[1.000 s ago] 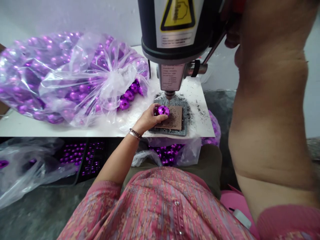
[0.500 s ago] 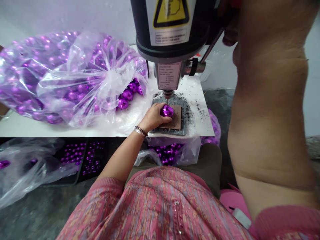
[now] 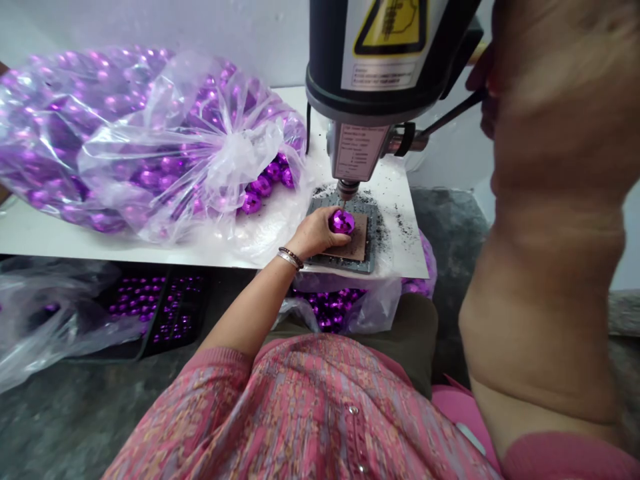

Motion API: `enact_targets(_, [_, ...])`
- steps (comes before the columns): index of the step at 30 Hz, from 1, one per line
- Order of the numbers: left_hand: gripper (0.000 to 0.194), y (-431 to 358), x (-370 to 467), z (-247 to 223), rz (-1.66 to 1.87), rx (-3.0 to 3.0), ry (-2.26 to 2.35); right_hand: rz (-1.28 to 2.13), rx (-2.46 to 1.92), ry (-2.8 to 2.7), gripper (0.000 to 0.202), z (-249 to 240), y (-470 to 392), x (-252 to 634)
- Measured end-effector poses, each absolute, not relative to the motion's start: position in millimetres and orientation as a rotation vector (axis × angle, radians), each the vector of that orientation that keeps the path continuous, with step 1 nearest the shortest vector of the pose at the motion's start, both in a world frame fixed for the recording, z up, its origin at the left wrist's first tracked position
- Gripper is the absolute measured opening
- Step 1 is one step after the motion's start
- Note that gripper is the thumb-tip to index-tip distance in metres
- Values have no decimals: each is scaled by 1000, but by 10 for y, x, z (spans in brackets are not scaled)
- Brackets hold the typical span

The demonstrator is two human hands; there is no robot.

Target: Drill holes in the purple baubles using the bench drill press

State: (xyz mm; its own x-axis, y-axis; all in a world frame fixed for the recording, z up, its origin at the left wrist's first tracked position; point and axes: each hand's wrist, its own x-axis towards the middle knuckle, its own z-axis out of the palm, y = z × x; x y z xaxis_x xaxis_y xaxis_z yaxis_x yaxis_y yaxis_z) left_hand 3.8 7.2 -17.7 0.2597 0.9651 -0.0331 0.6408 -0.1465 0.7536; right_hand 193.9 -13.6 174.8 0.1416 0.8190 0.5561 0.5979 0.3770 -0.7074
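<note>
My left hand (image 3: 320, 231) grips a shiny purple ball (image 3: 342, 222) on a brown board (image 3: 356, 248), which lies on the grey metal base (image 3: 371, 261) of a drill press (image 3: 373, 93). The thin bit points down at the top of the ball; whether it has entered cannot be made out. At the upper right, my right hand (image 3: 487, 93) is closed at the end of the press's lever (image 3: 453, 115), partly hidden behind my forearm and blurred.
A big clear bag (image 3: 125, 147) of purple balls covers the left of the white table (image 3: 395, 200). Several loose balls (image 3: 261, 187) lie at its mouth. Black crates (image 3: 150, 313) of balls and another bag (image 3: 335, 310) sit below the table edge. Dark shavings surround the base.
The view has shifted, so the press appears further right. My right hand and the lever's outer end appear lower relative to the press. My left hand still holds the ball under the bit.
</note>
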Motion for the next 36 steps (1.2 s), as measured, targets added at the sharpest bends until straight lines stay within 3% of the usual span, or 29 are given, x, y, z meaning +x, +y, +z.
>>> enact_targets(7, [46,76,37,-201,645,1897,1461,31,-1148,-1595,19,1220,-407,1955])
enact_targets(12, [46,63,38,-174,640,1872,1466,-83,-1029,-1621,27,859,-424,1984])
enact_targets(22, [47,29,39,-233,718,1805,1424,-192,-952,-1600,46,601,-374,1990])
enact_targets(36, [57,-2,79,-241,711,1801,1508,-199,-873,-1438,37,214,-283,1881])
